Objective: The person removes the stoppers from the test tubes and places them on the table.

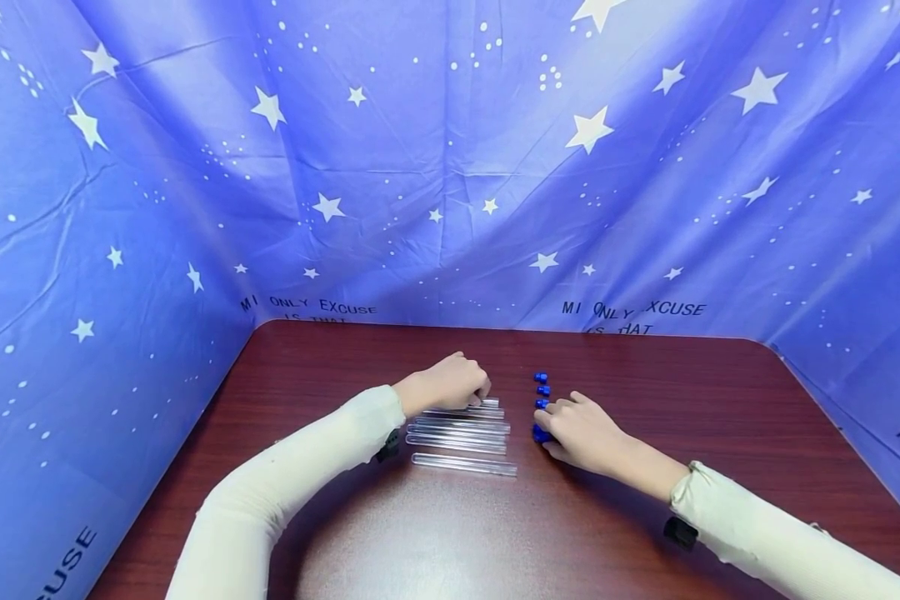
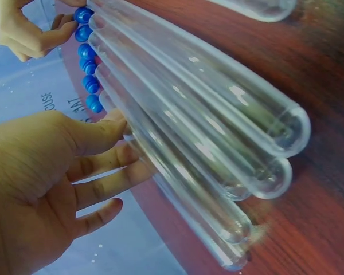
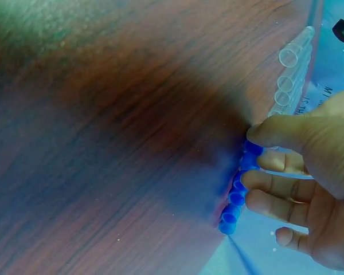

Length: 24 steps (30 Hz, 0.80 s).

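Several clear test tubes (image 1: 461, 439) lie side by side on the table, rounded ends to the left. My left hand (image 1: 450, 383) is at the far end of their row. Its thumb and fingertips pinch the outermost test tube (image 2: 178, 166) in the left wrist view. To the right of the tubes, small blue caps (image 1: 543, 390) stand in a line running away from me. My right hand (image 1: 587, 433) is over the near end of that line; in the right wrist view its thumb and index finger pinch a blue cap (image 3: 253, 147). The hand hides some caps from the head view.
The dark red-brown wooden table (image 1: 645, 392) reaches back to a blue curtain (image 1: 450, 167) printed with stars, which hangs at the back and both sides. One test tube (image 1: 465, 464) lies nearest me, a little apart from the others.
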### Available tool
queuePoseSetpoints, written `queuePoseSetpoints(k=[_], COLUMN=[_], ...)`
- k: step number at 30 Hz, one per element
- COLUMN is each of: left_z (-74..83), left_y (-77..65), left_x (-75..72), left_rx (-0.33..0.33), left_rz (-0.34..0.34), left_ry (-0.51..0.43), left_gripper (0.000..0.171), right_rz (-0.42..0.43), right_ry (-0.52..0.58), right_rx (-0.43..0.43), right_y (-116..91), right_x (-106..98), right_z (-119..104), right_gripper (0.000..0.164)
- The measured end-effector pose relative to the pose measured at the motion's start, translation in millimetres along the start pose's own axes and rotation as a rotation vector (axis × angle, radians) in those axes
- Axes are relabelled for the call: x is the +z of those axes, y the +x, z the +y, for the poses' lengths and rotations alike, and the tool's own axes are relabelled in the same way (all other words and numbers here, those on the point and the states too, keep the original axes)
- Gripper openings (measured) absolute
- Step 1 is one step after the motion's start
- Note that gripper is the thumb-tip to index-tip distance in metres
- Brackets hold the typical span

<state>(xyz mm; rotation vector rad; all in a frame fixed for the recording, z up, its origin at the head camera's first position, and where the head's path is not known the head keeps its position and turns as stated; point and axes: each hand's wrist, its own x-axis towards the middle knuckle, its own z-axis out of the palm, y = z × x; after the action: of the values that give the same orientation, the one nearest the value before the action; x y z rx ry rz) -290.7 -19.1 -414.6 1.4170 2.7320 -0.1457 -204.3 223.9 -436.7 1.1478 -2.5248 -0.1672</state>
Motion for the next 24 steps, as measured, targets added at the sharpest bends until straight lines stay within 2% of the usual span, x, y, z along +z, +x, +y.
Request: queuePoseSetpoints(k=[18,24], left_z=[1.5,1.2], left_y=[2.8,4.9], left_x=[-5.7,-3.0], left_rx=[-0.024,-0.028], left_rz=[-0.039,-0.036], left_ry=[-0.024,-0.011], left_gripper=[0.008,0.008], right_rz=[-0.039,-0.026], right_ry=[-0.036,-0.051], right_rx=[0.015,0.014], right_y=[1.1,0.3], right_x=[-1.2,-1.2], right_z=[0.2,-0.4], right_gripper=[0.035,0.035])
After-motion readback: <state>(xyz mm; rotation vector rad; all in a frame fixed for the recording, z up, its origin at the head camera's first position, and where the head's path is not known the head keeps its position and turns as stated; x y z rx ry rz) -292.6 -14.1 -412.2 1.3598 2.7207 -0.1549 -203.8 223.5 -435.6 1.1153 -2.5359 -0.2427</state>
